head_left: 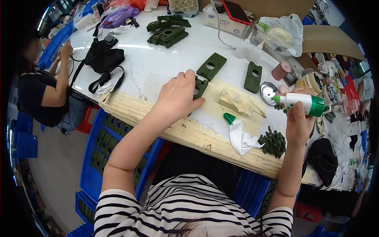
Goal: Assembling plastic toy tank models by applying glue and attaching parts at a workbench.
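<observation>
My left hand is closed round a dark green plastic toy tank hull near the table's front edge. Its thumb points to the right, and the hand hides much of the hull and its round hole. My right hand holds a white glue bottle with a green base, tipped sideways so its green nozzle points left. Two more hulls, a nearer-left one and a right one, lie just beyond. A green cap rests beside a white cloth and a pile of small green parts.
Stacked green hulls and a black bag lie at the back left. A round metal lid and a pink jar stand to the right. Blue crates of hulls sit below the table. Another person sits at the left.
</observation>
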